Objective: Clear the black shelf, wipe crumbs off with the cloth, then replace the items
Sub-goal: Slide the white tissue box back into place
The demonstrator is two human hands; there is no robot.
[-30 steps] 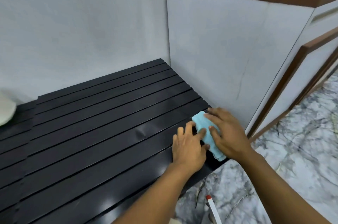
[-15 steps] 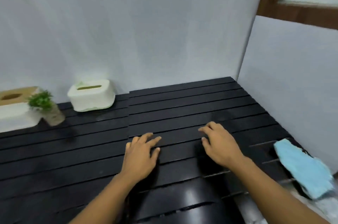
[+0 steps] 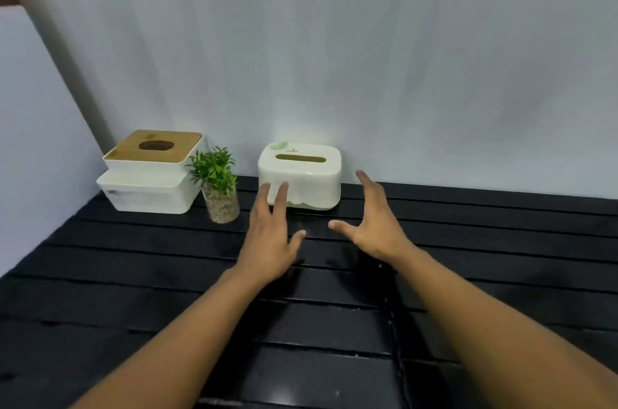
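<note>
The black slatted shelf (image 3: 133, 275) fills the lower half of the head view. A white rounded tissue box (image 3: 307, 174) with a slot on top stands at the back by the wall. My left hand (image 3: 271, 231) is open, its fingertips in front of the box's left front corner. Open as well, my right hand (image 3: 374, 221) hovers just right of the box, palm facing it. To the left stand a small green plant in a glass pot (image 3: 219, 188) and a white box with a wooden lid (image 3: 150, 171). The blue cloth is out of view.
A grey wall (image 3: 334, 57) backs the shelf, and a white side panel (image 3: 33, 141) closes its left end. The shelf's slats run bare to the right of the tissue box and across the front.
One second ago both hands rested on the blue cloth at the shelf's right end. They let it go, the view swung left, and both hands now reach out beside the white tissue box.
</note>
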